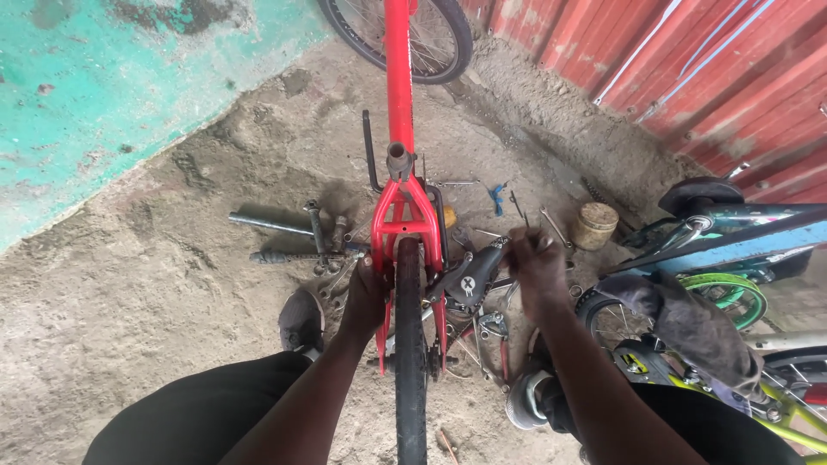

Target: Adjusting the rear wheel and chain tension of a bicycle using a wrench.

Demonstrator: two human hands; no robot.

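A red bicycle frame (399, 103) is seen stretching from near to far across the sandy ground (172, 284), its black rear tyre (410, 344) nearest. The left hand (369, 297) is reached forward and wrapped around the frame's left stay beside the tyre. The right hand (536, 258) is raised to the right, fingers pinched shut on a thin metal tool (525, 218). A black saddle (469, 277) lies between the hands.

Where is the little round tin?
The tin sits on the sandy ground right of the red bike frame, just beyond the right hand and near the red metal wall.
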